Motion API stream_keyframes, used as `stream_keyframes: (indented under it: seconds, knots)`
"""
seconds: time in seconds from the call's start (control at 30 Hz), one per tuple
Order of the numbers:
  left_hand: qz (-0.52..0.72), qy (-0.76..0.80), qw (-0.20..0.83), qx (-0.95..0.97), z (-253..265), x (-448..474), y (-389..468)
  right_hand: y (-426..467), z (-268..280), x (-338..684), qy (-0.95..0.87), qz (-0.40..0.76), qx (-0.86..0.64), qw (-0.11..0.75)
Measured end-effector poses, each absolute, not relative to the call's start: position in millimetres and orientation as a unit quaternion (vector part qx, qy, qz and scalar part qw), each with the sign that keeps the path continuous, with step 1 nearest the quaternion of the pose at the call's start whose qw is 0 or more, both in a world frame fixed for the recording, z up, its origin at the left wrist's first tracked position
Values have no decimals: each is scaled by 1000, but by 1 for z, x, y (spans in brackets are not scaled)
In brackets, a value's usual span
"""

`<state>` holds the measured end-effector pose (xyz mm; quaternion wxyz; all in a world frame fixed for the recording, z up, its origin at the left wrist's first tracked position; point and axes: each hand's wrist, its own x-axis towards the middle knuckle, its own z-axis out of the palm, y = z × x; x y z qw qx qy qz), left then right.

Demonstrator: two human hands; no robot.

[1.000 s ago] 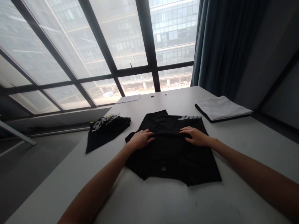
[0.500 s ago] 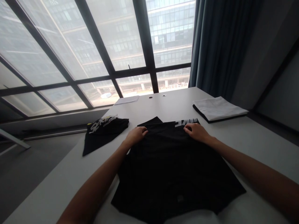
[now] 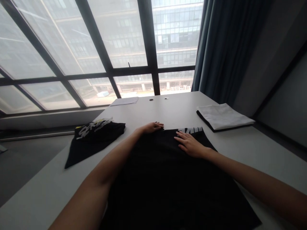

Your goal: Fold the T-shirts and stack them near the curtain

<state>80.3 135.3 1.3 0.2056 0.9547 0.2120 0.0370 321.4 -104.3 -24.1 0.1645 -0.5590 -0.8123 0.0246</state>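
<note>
A black T-shirt lies spread on the white table in front of me, with grey-white lettering showing along its far edge. My right hand rests flat on the cloth just below the lettering, its fingers apart. At the far left corner of the shirt is my left hand, fingers stretched out over the edge and pointing right. A small dark bit of cloth shows by its fingertips. The near end of the shirt runs out of view at the bottom.
A dark folded garment with white and yellow print hangs partly over the left table edge. A white folded cloth lies on a black one at right. Papers lie at the back left, before the window; a blue curtain hangs behind.
Both hands have loosened from the far edge. My left hand has moved right and away from me; my right hand has moved left and flattened on the shirt. The shirt reaches nearer the camera.
</note>
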Motion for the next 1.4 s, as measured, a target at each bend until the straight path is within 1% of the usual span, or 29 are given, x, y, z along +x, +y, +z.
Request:
stream_keyframes:
  seconds: [0.07,0.17,0.3,0.47,0.5,0.57,0.67,0.73,0.83,1.0,1.13,1.23,1.3,1.37,1.4]
  knots:
    - [12,216,222,951,-3,73,147,-110,-29,320,-811,56,-567,135]
    - [4,295,187,937,-6,67,166,-112,-28,320,-809,76,-572,116]
    - [58,465,119,875,-11,67,188,-113,-26,315,-820,92,-554,108]
    - [151,549,46,821,-12,66,193,-118,-28,309,-823,84,-551,110]
    - [165,540,36,824,-10,66,191,-119,-27,309,-822,83,-552,110]
    - [168,463,50,869,-8,66,185,-120,-25,308,-824,81,-551,109]
    - [142,278,139,940,-6,62,178,-121,-21,308,-828,81,-545,110]
    - [143,228,185,945,-7,56,177,-123,-21,309,-830,81,-539,116]
    - [149,268,189,933,-11,46,181,-127,-23,310,-837,79,-527,124]
    - [83,396,150,902,-16,48,187,-133,-28,309,-836,82,-529,124]
    - [74,432,139,888,-14,65,173,-132,-25,309,-835,96,-524,134]
    - [125,429,97,890,-11,79,151,-117,-18,317,-810,109,-544,190]
    - [153,421,78,891,-11,86,133,-96,-13,327,-761,95,-594,243]
    - [133,419,90,894,-13,91,117,-67,-8,342,-699,65,-658,271]
    - [110,420,100,895,-15,93,110,-51,-7,350,-671,56,-689,267]
